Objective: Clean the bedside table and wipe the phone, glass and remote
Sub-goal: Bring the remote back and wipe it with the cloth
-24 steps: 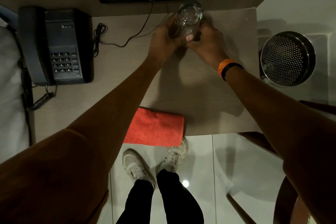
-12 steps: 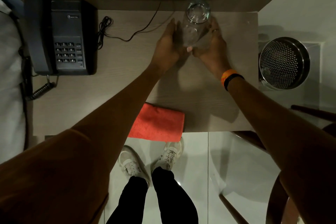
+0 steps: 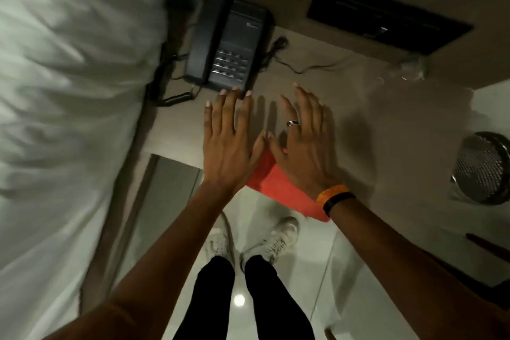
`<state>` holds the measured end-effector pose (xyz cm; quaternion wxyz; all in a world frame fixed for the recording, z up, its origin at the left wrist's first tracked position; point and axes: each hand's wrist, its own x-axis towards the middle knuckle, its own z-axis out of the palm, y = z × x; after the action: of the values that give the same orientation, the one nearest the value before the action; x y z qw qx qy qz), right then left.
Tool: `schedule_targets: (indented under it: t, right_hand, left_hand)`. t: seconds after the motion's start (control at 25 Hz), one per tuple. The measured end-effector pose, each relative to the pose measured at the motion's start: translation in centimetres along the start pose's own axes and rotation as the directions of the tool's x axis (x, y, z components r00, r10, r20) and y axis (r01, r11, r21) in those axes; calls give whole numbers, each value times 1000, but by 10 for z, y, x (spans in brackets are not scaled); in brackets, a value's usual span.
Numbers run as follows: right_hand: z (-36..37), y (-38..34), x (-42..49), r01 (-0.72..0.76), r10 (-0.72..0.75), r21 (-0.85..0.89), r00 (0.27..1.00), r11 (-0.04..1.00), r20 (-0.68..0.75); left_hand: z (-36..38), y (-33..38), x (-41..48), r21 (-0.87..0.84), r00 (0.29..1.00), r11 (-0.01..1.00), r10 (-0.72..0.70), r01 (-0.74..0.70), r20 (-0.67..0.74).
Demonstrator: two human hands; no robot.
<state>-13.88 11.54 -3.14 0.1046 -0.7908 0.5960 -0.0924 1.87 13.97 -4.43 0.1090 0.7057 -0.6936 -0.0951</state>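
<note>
Both hands, left (image 3: 229,141) and right (image 3: 303,146), are held flat, open and empty above the cloth (image 3: 278,182); it is probably to be grasped next, for wiping the phone (image 3: 229,44).

Dim, motion-blurred wide-angle view; glare spot on floor (image 3: 239,300), bedding (image 3: 69,91) smeared.
</note>
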Motion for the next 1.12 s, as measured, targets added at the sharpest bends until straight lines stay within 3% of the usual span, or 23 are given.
schedule_targets:
  t: [0.16, 0.36, 0.44, 0.56, 0.64, 0.72, 0.84, 0.96, 1.12]
  right_hand:
    - [-3, -117, 36, 315, -318, 47, 946, 948, 56]
    - [-3, -282, 48, 609, -628, 242, 778, 756, 3]
    - [-3, -346, 42, 685, -716, 321, 698, 654, -31]
    - [0, -431, 26, 736, -799, 411, 600, 538, -28]
    - [7, -480, 11, 761, -847, 436, 531, 480, 4]
    - [15, -516, -3, 775, -881, 448, 469, 445, 63]
    - [27, -556, -17, 787, -911, 462, 379, 409, 161]
    - [38, -577, -27, 776, -914, 485, 316, 403, 253]
    - [43, -584, -37, 581, -868, 647, 372, 494, 328]
  left_hand:
    - [-70, -87, -34, 53, 948, 965, -240, 256, -209]
    - [-166, -193, -108, 4, 751, 830, -503, 558, -428]
    - [-198, -230, -145, -39, 634, 760, -568, 648, -525]
    - [-232, -282, -203, -140, 378, 578, -678, 804, -630]
    - [-243, -311, -239, -270, 173, 398, -784, 877, -596]
    - [-245, -332, -262, -388, 65, 272, -881, 880, -469]
    - [-242, -354, -279, -390, 91, 206, -951, 898, -294]
    - [-244, -368, -282, -418, 104, 216, -956, 882, -274]
    - [-260, -369, -281, -572, 72, 211, -964, 792, -256]
